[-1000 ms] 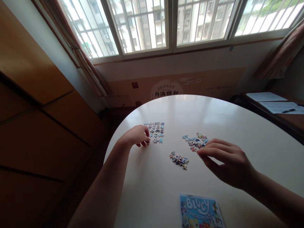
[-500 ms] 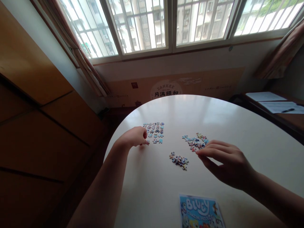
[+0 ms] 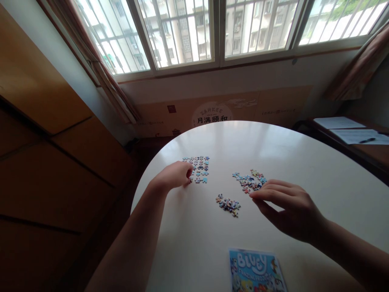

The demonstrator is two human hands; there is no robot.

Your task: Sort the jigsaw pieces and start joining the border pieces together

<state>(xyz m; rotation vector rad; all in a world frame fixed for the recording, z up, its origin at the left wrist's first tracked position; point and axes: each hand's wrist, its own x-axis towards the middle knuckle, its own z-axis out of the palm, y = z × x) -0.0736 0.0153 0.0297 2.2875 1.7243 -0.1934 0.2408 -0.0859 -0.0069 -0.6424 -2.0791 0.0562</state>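
Rows of spaced puzzle pieces (image 3: 200, 167) lie on the left part of the round white table (image 3: 194, 227). My left hand (image 3: 178, 174) is closed at their lower left corner, its fingertips at a small piece partly hidden by the fingers. My right hand (image 3: 288, 202) has thumb and fingertips pinched together at the near right edge of a loose pile of pieces (image 3: 251, 181); whatever may be between the tips is too small to make out. A second pile of pieces (image 3: 227, 205) lies nearer me, between the hands.
A blue Bluey puzzle picture (image 3: 257, 269) lies at the table's near edge. Papers (image 3: 358, 136) and a pen rest on a brown side table at the right. Wooden cabinets (image 3: 60, 182) stand at the left, and barred windows are beyond the table.
My left hand has shifted slightly to the right, over the edge of the piece rows. My right hand is nearly still. The view has moved very slightly.
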